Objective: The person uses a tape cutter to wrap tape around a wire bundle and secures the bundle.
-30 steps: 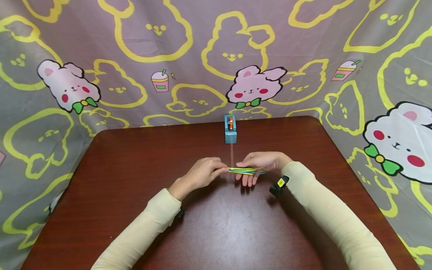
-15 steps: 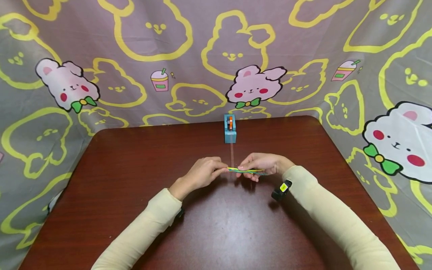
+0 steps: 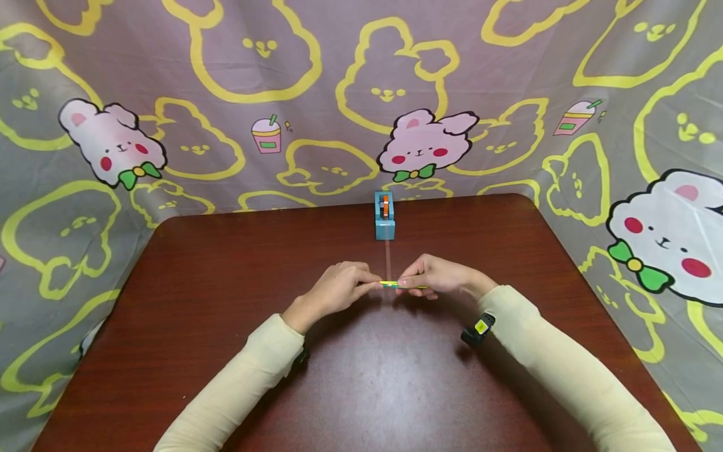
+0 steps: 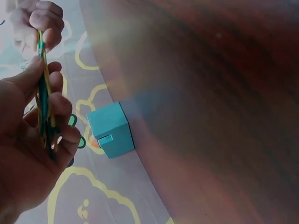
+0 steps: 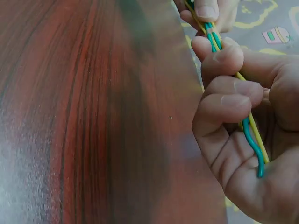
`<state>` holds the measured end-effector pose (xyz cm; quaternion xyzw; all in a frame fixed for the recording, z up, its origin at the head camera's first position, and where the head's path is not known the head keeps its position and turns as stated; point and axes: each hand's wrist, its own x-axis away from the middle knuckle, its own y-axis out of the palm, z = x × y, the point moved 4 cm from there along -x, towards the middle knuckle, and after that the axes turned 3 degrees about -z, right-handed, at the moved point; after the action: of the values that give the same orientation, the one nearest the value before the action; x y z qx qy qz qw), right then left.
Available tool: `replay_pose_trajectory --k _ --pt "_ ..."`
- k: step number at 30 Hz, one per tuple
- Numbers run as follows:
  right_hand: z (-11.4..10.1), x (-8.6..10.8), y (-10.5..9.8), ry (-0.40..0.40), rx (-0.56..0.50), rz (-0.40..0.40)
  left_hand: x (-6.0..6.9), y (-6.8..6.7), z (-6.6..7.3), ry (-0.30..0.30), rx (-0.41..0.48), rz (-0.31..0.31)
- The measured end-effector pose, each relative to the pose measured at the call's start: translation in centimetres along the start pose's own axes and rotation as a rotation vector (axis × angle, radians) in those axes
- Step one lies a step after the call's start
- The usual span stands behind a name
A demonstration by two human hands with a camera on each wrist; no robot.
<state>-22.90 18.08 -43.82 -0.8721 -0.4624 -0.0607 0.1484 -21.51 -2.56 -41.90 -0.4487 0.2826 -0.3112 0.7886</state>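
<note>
A thin bundle of yellow and green wires (image 3: 390,284) is stretched between my two hands above the table. My left hand (image 3: 341,287) pinches its left end between thumb and fingers. On the other side, my right hand (image 3: 437,276) pinches it with thumb and fingertips. Loose wire ends (image 5: 254,144) lie along the right palm in the right wrist view. A clear tape strip (image 3: 388,254) runs from the blue tape dispenser (image 3: 385,230) down to the bundle between the hands. Whether the tape wraps fully round the wires is hard to see.
The dispenser stands near the back edge of the dark red-brown table (image 3: 243,251). A patterned cloth (image 3: 327,81) hangs behind the table and along both sides. Black wrist cameras sit below both sleeves.
My right hand has gone from spread fingers under the wires to curled fingers pinching them, gathering the loose ends together. The left hand has kept its grip in place.
</note>
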Motion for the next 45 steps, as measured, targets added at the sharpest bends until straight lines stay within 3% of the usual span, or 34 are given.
replay_pose_trajectory --k 8,23,26,33,45 --pt "-0.5 0.3 0.3 -0.054 0.17 0.082 -0.7 -0.3 -0.8 -0.046 0.102 -0.067" --pt "-1.6 0.8 0.8 -0.193 0.464 0.199 -2.1 0.5 -4.2 -0.258 0.737 -0.307" --pt "-1.6 0.9 1.0 -0.209 0.54 0.219 -2.0 0.9 -4.7 -0.294 0.823 -0.361" --pt "-1.8 1.1 1.4 -0.24 0.661 0.276 -1.7 2.0 -5.0 -0.345 0.947 -0.458" --pt "-1.8 1.5 1.9 -0.363 0.881 0.387 -1.8 2.0 -4.8 -0.345 1.03 -0.456"
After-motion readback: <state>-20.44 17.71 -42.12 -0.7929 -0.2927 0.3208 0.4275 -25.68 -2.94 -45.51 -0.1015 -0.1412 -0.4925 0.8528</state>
